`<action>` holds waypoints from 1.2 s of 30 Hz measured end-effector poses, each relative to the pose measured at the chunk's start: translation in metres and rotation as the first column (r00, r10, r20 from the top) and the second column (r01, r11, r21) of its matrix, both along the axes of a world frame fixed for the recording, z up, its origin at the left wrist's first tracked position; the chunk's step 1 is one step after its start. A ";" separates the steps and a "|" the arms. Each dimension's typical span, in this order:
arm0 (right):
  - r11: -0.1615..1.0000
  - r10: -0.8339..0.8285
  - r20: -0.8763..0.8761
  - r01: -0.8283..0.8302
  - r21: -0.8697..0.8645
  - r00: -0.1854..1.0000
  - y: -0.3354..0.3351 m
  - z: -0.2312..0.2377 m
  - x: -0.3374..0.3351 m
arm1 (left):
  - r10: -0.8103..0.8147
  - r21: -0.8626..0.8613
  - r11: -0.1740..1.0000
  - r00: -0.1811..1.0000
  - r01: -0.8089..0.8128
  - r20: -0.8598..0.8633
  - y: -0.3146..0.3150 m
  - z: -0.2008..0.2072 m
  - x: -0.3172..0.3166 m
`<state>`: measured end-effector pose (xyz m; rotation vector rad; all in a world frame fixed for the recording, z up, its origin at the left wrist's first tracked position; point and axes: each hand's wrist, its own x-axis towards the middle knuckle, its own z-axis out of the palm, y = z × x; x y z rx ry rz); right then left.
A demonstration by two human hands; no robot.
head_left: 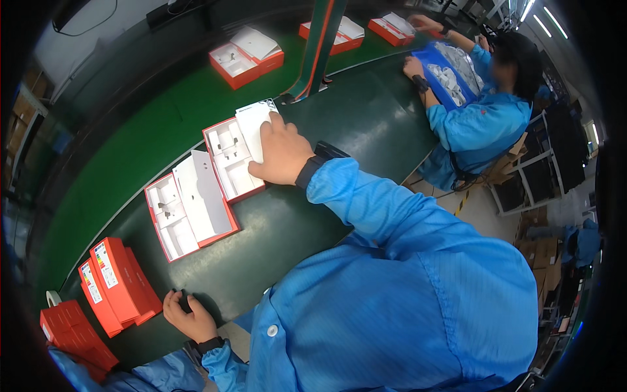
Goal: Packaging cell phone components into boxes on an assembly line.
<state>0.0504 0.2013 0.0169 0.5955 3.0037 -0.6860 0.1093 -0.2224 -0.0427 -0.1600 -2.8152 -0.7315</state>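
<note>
My right hand (285, 151) is closed over a white card (249, 130) at the right side of an open red-and-white box (228, 160). Its thumb presses near the box's edge; the fingertips reach the card's far end, partly hidden. White compartments with small dark slots show in that box. Just left of it stands another open box (176, 225), with a white flap (198, 196) folded up along its right half. My left hand (189, 318) rests at the near edge of the dark green table, fingers loosely bent and apart, nothing visible in them, beside stacked red boxes (124, 284).
More red boxes (75, 336) stand at the lower left. Beyond the table, a green conveyor belt (153, 130) carries open boxes (245, 57). A green post (317, 55) rises at the belt's edge. On the right, a co-worker (483, 111) handles a blue tray (444, 78) of white parts.
</note>
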 end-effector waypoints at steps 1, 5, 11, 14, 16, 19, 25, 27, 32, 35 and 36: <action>1.000 0.005 -0.002 -0.005 0.002 1.000 0.000 0.000 0.001 | -0.001 0.007 1.000 1.000 0.001 -0.006 -0.001 -0.001 0.000; 0.999 0.027 0.020 -0.028 0.019 0.999 0.005 0.002 0.013 | 0.004 0.028 1.000 1.000 -0.004 0.004 -0.002 -0.002 -0.001; 0.996 0.040 -0.038 -0.037 0.078 0.998 0.014 -0.011 0.033 | -0.023 -0.006 1.000 0.999 0.023 -0.025 -0.004 -0.006 -0.002; 0.994 0.023 -0.079 -0.014 0.112 0.997 0.017 -0.015 0.033 | -0.021 0.003 1.000 0.999 0.021 -0.036 -0.002 -0.006 -0.002; 0.994 0.011 -0.078 -0.002 0.113 0.997 0.018 -0.017 0.031 | -0.007 0.014 1.000 1.000 0.007 -0.012 0.001 -0.003 -0.002; 0.994 -0.005 -0.075 0.014 0.113 0.997 0.019 -0.016 0.029 | -0.007 0.004 1.000 1.000 0.007 0.000 -0.003 -0.004 -0.004; 0.992 -0.008 -0.093 0.020 0.124 0.996 0.019 -0.022 0.028 | 0.007 -0.004 1.000 1.000 -0.007 -0.012 -0.001 -0.003 -0.001; 0.992 -0.004 -0.122 0.020 0.126 0.992 0.017 -0.023 0.027 | 0.005 -0.010 1.000 1.000 -0.005 -0.016 -0.001 -0.004 -0.001; 0.991 0.039 -0.155 -0.018 0.135 0.987 0.024 -0.022 0.029 | 0.007 -0.008 1.000 0.999 -0.008 -0.044 0.001 -0.004 -0.001; 0.993 0.060 -0.158 -0.043 0.111 0.986 0.040 -0.014 0.023 | 0.034 -0.002 0.999 0.999 -0.034 -0.014 0.006 -0.002 0.001; 0.992 0.054 -0.204 -0.030 0.121 0.977 0.046 -0.012 0.019 | 0.021 -0.007 1.000 1.000 -0.021 -0.014 0.005 0.000 0.002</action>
